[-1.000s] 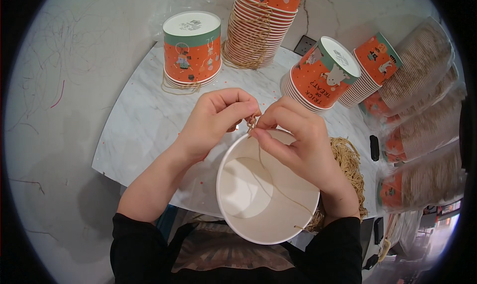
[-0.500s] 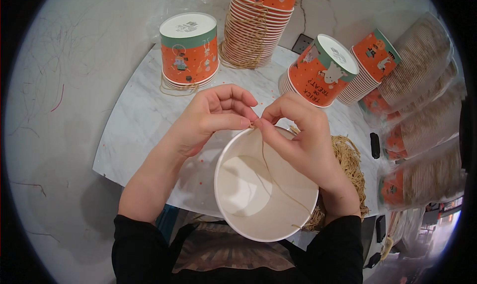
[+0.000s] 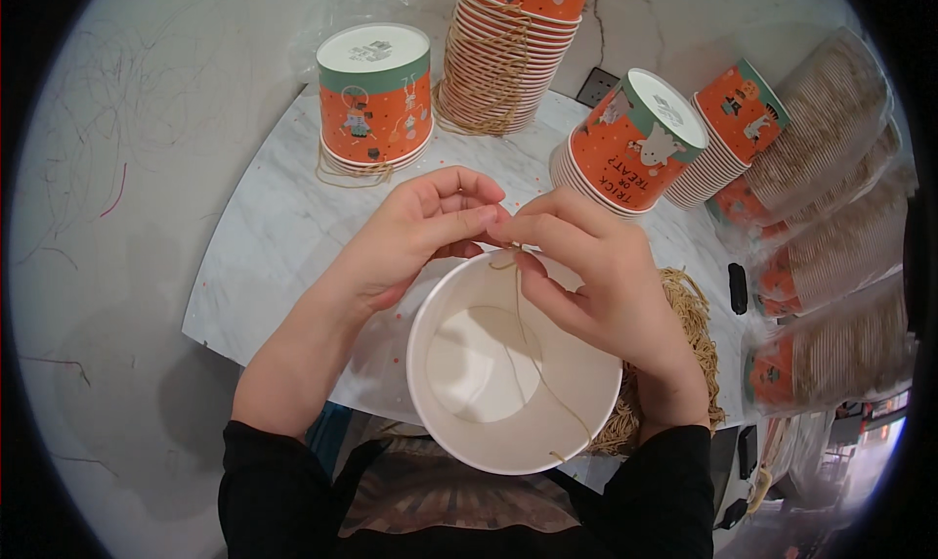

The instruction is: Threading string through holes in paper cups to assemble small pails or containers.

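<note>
A white-lined paper bucket [image 3: 469, 432] faces me with its open mouth, just in front of my body. A thin tan cord [image 3: 549, 388] runs slack across its inside, from the far rim to a small knot-like end at the near rim. At the far rim, my left hand [image 3: 425, 222] is closed, thumb against fingers, on the cord's far end. My right hand [image 3: 596, 266] meets it there, index fingertip touching the left fingertips and thumb by the rim. The fingers hide most of the cord's end.
An upturned orange-and-green bucket [image 3: 376, 100] stands at the far left, beside a tall stack of buckets [image 3: 503, 70] draped with cord. More stacks [image 3: 640, 139] stand at right, some in plastic sleeves [image 3: 831, 354]. A bundle of tan cords [image 3: 689, 315] lies by my right wrist on the marble-patterned table [image 3: 264, 266].
The bucket has shifted slightly left and its mouth shows more fully. My right index finger has moved up to the left fingertips, while the right thumb has come away from it toward the rim.
</note>
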Available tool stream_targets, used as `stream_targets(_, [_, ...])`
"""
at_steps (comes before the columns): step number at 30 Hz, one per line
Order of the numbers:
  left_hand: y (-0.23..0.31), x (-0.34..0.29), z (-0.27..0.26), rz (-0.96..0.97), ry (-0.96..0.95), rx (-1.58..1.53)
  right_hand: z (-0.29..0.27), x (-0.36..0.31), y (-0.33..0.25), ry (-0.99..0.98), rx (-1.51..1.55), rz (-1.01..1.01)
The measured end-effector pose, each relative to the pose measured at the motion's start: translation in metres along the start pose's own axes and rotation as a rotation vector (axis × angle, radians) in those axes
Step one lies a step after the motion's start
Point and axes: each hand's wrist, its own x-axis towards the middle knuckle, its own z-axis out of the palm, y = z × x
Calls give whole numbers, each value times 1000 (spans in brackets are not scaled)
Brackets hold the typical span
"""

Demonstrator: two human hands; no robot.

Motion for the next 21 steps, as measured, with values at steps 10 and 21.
stream_targets(10, [3, 2, 3, -42, 23, -193, -5, 1, 7, 3, 78, 83])
stream_targets(21, [0, 2, 3, -49, -8, -341, -8, 3, 15, -37, -1, -33])
